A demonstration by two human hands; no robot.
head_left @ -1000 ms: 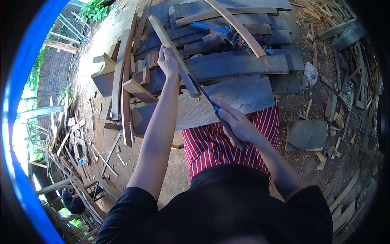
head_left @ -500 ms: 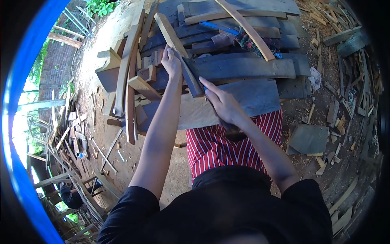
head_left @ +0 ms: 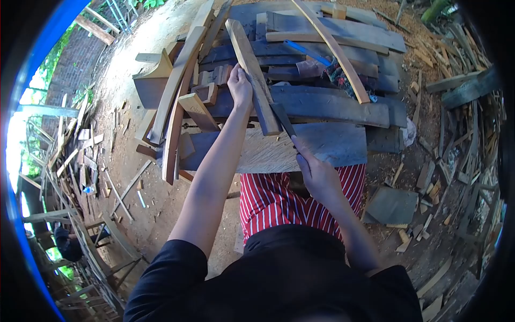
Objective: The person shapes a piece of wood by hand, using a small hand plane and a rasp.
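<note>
My left hand [head_left: 240, 88] is closed around the left edge of a long wooden bar [head_left: 255, 80], steadying it at a slant over the boards. The bar's near end comes down over a wide pale plank [head_left: 311, 145] in front of my knees. In my right hand [head_left: 320, 177] is a dark flat-bladed tool [head_left: 282, 119], its forefinger stretched along the tool. The tool's tip lies right at the bar's right edge, near the lower end. My right fingers hide its handle.
Stacked dark boards [head_left: 332, 104] spread ahead, with a blue saw-like strip [head_left: 307, 52] and a bundled cloth [head_left: 340, 78] on them. Long strips [head_left: 182, 80] and small blocks [head_left: 206, 92] lie at left. Scrap wood [head_left: 466, 129] is heaped at right. A person [head_left: 67, 242] shows far left.
My right hand has drawn down and right, so the dark tool now shows beside the bar. The bar's face has turned more toward me. The whole view has shifted slightly.
</note>
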